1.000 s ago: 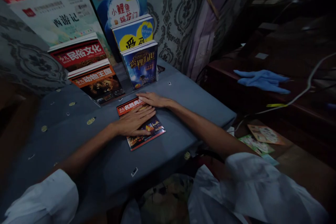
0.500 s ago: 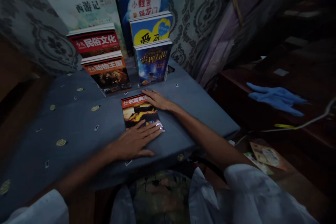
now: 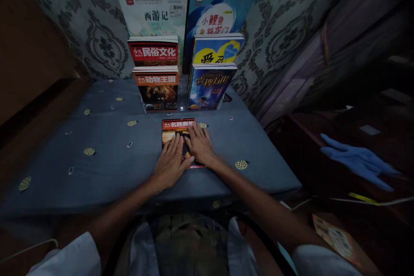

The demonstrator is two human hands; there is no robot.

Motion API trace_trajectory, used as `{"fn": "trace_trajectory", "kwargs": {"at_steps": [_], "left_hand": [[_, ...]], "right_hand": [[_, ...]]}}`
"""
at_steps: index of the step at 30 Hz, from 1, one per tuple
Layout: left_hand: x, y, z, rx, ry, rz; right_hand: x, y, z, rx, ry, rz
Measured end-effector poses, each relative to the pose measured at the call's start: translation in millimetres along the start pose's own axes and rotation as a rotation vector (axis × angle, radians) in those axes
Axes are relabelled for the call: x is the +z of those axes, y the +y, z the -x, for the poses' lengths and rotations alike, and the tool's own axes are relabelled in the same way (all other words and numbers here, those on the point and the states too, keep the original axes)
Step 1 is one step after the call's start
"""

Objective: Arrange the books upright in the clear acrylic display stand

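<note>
A small book (image 3: pixel 168 133) with an orange title band lies on the blue tablecloth (image 3: pixel 116 172) in front of me, its cover partly hidden by my hands. My left hand (image 3: pixel 171 159) rests flat on the book's left and lower part, fingers stretched out. On its right side lies my right hand (image 3: pixel 201 143), also flat with the fingers extended. Just beyond stands a clear rack of upright books: an orange lion book (image 3: pixel 158 90) at front left and a dark blue book (image 3: pixel 211 88) at front right.
Behind these rise a red book (image 3: pixel 154 54), a yellow-and-blue book (image 3: pixel 218 49) and taller books against a patterned curtain (image 3: pixel 106 43). To the right, a blue glove (image 3: pixel 359 157) lies on a dark red surface, near a pale cable. An orange booklet (image 3: pixel 336 237) sits lower down.
The view has swung left and levelled. My left hand has moved up the cover, and my right hand has come further onto its right side; the two are closer together now.
</note>
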State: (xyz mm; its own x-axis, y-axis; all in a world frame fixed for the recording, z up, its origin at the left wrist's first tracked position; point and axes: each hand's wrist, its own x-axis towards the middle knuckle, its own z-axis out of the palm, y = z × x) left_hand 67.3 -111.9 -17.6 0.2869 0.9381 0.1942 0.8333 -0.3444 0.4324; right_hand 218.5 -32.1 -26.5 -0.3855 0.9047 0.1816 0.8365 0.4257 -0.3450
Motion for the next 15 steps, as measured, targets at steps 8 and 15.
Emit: {"fn": "trace_trajectory", "kwargs": {"at_steps": [8, 15], "left_hand": [[2.0, -5, -2, -0.128, 0.055, 0.157], [-5.3, -23, -19, -0.362, 0.235, 0.609]], "right_hand": [[-3, -7, 41, -0.046, 0.001, -0.044], [-3, -3, 44, -0.084, 0.041, -0.094]]}}
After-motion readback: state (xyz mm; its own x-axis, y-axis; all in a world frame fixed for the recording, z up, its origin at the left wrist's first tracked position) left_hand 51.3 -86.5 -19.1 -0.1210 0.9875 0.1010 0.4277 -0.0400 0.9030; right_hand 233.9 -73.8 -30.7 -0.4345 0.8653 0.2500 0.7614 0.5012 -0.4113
